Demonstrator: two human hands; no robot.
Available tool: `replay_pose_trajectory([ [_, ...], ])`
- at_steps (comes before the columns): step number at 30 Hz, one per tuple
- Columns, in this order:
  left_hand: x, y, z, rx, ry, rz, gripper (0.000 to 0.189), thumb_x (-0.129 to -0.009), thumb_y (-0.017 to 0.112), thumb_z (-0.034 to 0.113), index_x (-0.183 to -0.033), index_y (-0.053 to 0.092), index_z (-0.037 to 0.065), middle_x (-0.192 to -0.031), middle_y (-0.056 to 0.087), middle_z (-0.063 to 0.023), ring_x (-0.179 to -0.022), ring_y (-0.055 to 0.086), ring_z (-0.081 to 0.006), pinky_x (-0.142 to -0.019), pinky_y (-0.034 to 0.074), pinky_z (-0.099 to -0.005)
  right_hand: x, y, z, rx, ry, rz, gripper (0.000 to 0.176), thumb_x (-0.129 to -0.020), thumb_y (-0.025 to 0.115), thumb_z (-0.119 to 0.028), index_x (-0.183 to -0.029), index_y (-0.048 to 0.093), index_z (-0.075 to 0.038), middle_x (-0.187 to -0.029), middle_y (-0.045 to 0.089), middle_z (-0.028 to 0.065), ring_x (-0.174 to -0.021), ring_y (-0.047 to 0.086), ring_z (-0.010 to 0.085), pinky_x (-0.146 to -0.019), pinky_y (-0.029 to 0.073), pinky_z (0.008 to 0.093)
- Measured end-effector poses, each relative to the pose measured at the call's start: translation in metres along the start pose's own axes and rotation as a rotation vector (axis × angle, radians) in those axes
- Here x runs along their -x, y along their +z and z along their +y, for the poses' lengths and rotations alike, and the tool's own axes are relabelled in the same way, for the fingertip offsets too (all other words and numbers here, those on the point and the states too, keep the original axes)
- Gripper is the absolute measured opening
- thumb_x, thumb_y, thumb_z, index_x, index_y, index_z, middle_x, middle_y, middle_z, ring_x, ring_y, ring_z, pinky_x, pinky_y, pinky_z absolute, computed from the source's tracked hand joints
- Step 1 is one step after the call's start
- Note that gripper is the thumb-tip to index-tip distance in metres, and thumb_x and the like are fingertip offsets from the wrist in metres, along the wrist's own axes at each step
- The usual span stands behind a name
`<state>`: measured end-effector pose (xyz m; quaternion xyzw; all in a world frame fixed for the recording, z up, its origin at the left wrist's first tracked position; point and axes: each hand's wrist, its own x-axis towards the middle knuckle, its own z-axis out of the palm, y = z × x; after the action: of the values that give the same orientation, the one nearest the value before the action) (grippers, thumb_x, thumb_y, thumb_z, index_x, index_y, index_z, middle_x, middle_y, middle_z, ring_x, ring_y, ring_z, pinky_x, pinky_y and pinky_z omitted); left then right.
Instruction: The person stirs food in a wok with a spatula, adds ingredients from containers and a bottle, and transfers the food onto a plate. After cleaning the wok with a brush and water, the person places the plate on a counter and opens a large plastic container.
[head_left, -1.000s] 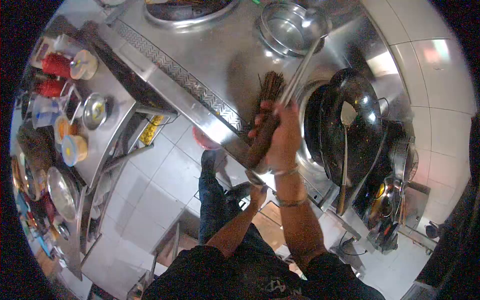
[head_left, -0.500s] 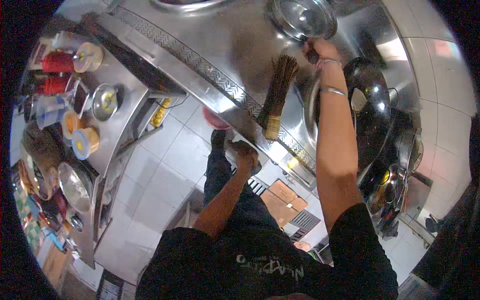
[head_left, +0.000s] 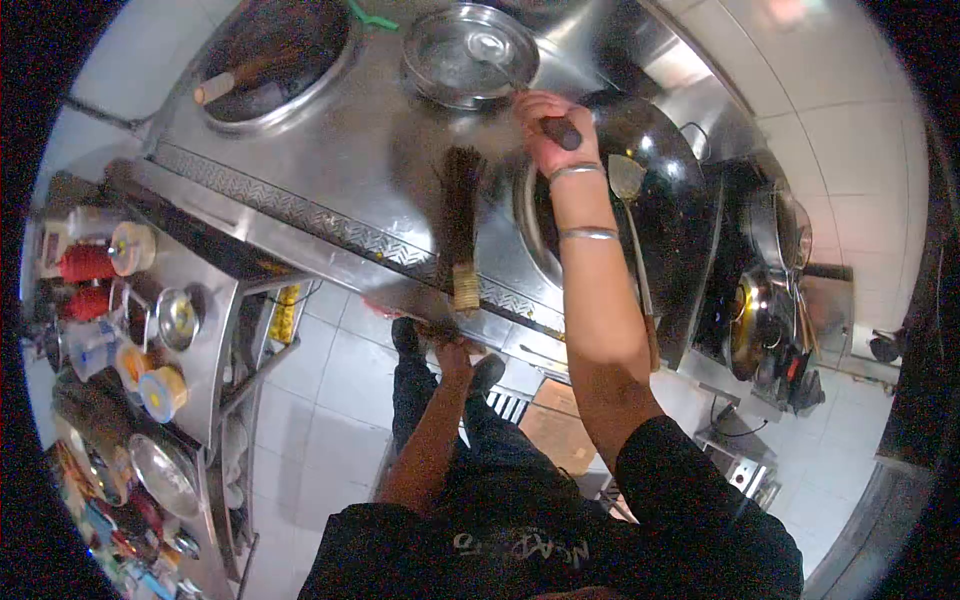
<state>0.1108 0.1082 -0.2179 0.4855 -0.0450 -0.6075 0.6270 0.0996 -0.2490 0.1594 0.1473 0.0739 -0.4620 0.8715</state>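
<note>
Head view: the right hand [head_left: 541, 142] was closed around the handle of a steel ladle [head_left: 487, 44], whose long axis ran from about 11 o'clock, at its bowl, to 5 o'clock, at its dark butt. The bowl was over or inside a round steel pan [head_left: 430, 72]; the pictures did not settle whether they touched, nor what the pan held. Toward 7 to 8 o'clock from that hand, a bristle brush [head_left: 461, 215] lay on the counter [head_left: 385, 135], bristles at 12 o'clock and bound end at 6, this end nearer the left hand [head_left: 453, 357]. The left hand was low by the counter's front edge, its fingers too unclear to tell their opening or any hold. At the right hand's 4 o'clock, a dark wok [head_left: 675, 195] contained a spatula [head_left: 627, 178], its handle reaching over the rim toward 6. At 9 to 10 o'clock, a second wok [head_left: 315, 45] held a pale-ended tool [head_left: 215, 88]. Far off at 8, a steel bowl [head_left: 164, 312] contained yellowish bits.
</note>
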Motion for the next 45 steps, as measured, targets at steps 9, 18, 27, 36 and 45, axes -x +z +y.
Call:
replay_pose_trajectory([
  [9,-0.024,-0.007,0.039,-0.541,0.247,-0.106,0.022,-0.078,0.058,0.026,-0.084,0.05,0.007,-0.081,0.055,-0.0071,-0.069,0.054,-0.0232,-0.066,0.045,-0.0414,0.178,0.073,-0.029,0.074,0.076,0.043,0.022,-0.085,0.037,-0.003,-0.101,0.034,0.012,-0.076,0.043,0.0089,-0.056,0.046,0.0137,-0.042,0.042,0.021],
  [18,0.084,-0.002,0.078,0.172,-0.563,-0.324,0.032,-0.083,0.054,0.025,-0.103,0.053,0.001,-0.091,0.062,-0.0154,-0.08,0.06,-0.0304,-0.073,0.049,-0.0401,0.359,0.063,-0.079,0.389,-0.057,0.445,0.024,-0.09,0.039,-0.012,-0.106,0.038,0.006,-0.079,0.046,0.0048,-0.053,0.043,0.0062,-0.036,0.037,0.0153],
  [27,0.202,0.143,0.2,0.267,-0.571,-0.445,0.046,-0.089,0.045,0.038,-0.119,0.045,0.003,-0.113,0.053,-0.0128,-0.106,0.051,-0.0284,-0.091,0.041,-0.0444,0.44,0.014,-0.078,0.98,-0.088,0.646,0.011,-0.085,0.049,-0.011,-0.088,0.052,0.0,-0.07,0.053,0.0071,-0.052,0.045,0.0122,-0.037,0.034,0.0233],
  [36,0.216,0.061,0.27,-0.535,0.077,-0.393,0.052,-0.085,0.047,0.043,-0.123,0.041,0.007,-0.121,0.047,-0.015,-0.109,0.047,-0.0351,-0.092,0.039,-0.0524,0.347,-0.039,-0.027,1.678,-0.24,0.546,0.017,-0.085,0.055,-0.016,-0.087,0.054,0.001,-0.066,0.053,0.0057,-0.054,0.051,0.0113,-0.042,0.04,0.0249],
  [45,0.205,-0.121,0.301,0.736,-0.181,-0.125,0.048,-0.088,0.034,0.039,-0.123,0.042,0.007,-0.123,0.046,-0.0147,-0.111,0.045,-0.0358,-0.093,0.037,-0.0551,0.101,-0.032,0.037,1.905,-0.634,0.4,0.027,-0.084,0.051,-0.02,-0.095,0.057,0.004,-0.067,0.062,0.0146,-0.047,0.058,0.0239,-0.048,0.046,0.0334],
])
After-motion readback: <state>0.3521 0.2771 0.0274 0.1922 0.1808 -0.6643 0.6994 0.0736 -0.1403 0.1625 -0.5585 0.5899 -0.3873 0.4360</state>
